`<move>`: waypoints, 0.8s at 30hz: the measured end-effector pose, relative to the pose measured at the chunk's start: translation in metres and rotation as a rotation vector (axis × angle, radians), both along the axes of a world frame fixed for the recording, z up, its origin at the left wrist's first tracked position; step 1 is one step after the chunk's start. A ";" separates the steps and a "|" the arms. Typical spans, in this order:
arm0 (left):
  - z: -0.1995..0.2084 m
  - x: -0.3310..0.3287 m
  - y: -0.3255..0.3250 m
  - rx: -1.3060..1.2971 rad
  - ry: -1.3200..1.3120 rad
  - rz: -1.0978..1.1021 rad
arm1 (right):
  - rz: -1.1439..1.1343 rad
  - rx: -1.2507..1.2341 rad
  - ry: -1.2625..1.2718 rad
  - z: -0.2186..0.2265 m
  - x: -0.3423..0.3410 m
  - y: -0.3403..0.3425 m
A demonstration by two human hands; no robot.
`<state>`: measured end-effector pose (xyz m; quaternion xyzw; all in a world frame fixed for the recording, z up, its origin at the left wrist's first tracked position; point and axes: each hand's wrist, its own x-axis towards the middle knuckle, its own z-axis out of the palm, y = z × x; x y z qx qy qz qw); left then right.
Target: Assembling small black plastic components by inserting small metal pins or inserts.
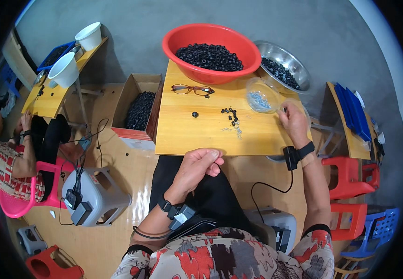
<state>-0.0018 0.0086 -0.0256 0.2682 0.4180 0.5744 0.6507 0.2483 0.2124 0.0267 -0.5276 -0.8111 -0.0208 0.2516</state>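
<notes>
My left hand is closed just off the table's front edge, thumb pressed onto the fingers; whatever it may hold is hidden. Over the table's right side, my right hand pinches a small dark piece too tiny to name. Beside it stands a clear plastic tub with small silvery-blue metal bits. Several small black pieces lie loose mid-table, with fine metal bits around them. One black ring-like part sits apart to their left.
At the table's back are a red basin of black ring-like parts and a steel bowl of small dark pieces. Glasses lie in front. Left is a cardboard box of black parts; farther left a person sits. A cable hangs from my right wrist.
</notes>
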 end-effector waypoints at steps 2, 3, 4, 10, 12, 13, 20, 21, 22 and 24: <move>-0.002 0.000 0.000 0.004 -0.003 0.002 | 0.095 -0.013 0.014 -0.007 -0.020 -0.007; -0.002 0.000 0.000 0.011 -0.006 -0.003 | 0.206 -0.040 0.017 -0.011 -0.031 -0.011; -0.003 0.000 0.000 0.010 -0.005 0.009 | 0.319 -0.068 0.020 -0.015 -0.044 -0.015; -0.001 -0.003 0.001 0.024 -0.019 -0.020 | 0.599 -0.244 0.033 -0.029 -0.127 -0.041; 0.000 -0.004 0.000 0.031 -0.018 -0.020 | 0.633 -0.236 0.025 -0.031 -0.152 -0.048; 0.000 -0.004 0.000 0.038 -0.020 -0.022 | 0.660 -0.230 0.015 -0.032 -0.163 -0.049; 0.003 -0.005 0.002 0.063 -0.096 0.126 | 0.710 -0.162 -0.154 -0.055 -0.191 -0.032; 0.003 -0.005 0.003 0.066 -0.097 0.120 | 0.704 -0.160 -0.156 -0.055 -0.188 -0.032; 0.003 -0.007 0.003 0.074 -0.087 0.185 | 0.703 -0.193 -0.124 -0.055 -0.186 -0.038; 0.001 -0.009 0.005 0.081 -0.079 0.246 | 0.698 -0.227 -0.093 -0.052 -0.176 -0.051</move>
